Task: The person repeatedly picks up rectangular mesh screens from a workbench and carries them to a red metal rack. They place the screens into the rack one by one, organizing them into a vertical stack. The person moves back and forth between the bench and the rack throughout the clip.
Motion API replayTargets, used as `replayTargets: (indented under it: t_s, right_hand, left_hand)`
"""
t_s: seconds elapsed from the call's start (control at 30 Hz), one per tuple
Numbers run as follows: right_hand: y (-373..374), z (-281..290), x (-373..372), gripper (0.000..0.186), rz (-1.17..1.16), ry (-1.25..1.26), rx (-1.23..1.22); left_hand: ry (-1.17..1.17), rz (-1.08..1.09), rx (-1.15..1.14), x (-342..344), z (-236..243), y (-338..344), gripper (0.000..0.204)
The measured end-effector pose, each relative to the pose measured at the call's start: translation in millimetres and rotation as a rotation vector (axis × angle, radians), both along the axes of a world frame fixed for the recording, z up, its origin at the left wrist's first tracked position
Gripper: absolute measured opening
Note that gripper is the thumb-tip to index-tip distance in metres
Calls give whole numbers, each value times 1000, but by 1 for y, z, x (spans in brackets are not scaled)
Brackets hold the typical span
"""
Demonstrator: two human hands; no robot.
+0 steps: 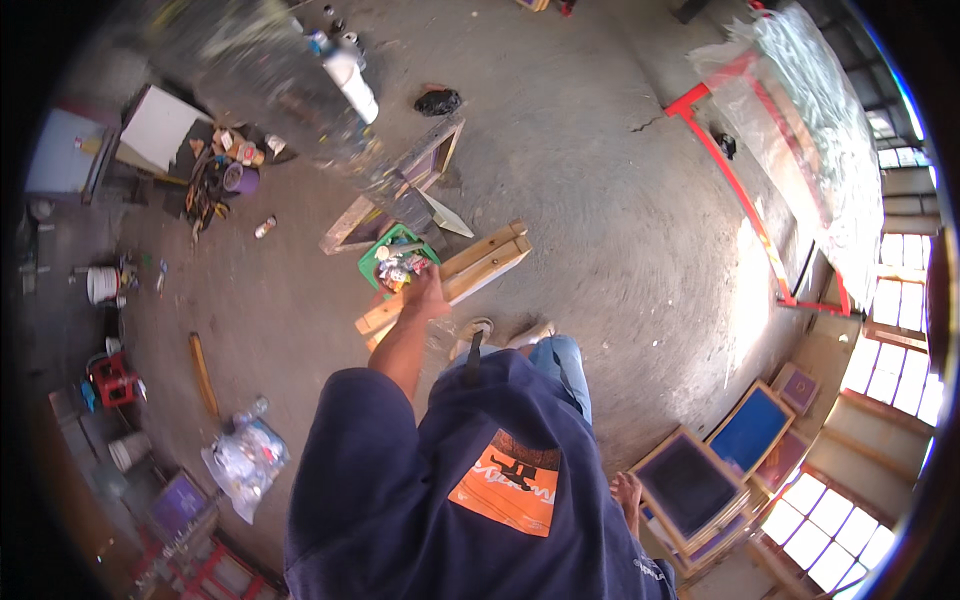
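Ahead of my body, my left hand (pixel 428 293) is closed round a light wooden frame (pixel 490 258), seen nearly edge-on and slanting up to the right. A green basket (pixel 372 262) full of small bottles and tubes sits just beyond that hand. Low at my right side hangs my right hand (pixel 626 492), partly hidden by my shirt. Its fingers look loosely apart, with nothing visible in them. Closest to it is a stack of wooden-edged frames with dark panels (pixel 688 484); whether it touches them I cannot tell.
A blue-panelled frame (pixel 750 426) leans by the windows. Red metal framing (pixel 735 185) with clear plastic sheeting (pixel 800 110) stands at the far right. Past the basket is a stained table (pixel 270 95), blurred. Left lie a plastic bag (pixel 245 462) and a wooden strip (pixel 203 375).
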State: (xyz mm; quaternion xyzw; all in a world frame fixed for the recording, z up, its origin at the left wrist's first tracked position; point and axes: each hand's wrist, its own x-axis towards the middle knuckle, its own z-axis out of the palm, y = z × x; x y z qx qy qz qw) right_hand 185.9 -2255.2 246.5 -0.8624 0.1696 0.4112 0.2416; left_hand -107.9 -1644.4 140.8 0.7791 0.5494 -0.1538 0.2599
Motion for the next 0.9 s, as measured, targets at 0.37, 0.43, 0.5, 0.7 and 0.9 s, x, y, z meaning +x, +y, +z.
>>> replayTargets:
  t_s: [0.37,0.43,0.5,0.7,0.9]
  right_hand:
    - [216,-46,405,23,291,62,175]
    - [298,-57,487,23,384,-52,134]
    - [398,-43,544,28,658,-214,167]
    - [658,-54,625,34,834,-220,300]
    - [826,-133,646,17,1228,-427,480]
  left_hand:
    - [360,511,230,62,-45,32,93]
    - [381,703,161,103,-6,41,95]
    - [283,896,224,146,20,36,99]
    - [112,1302,-74,260,-17,7,98]
    - [-130,911,-965,300,-49,198,60]
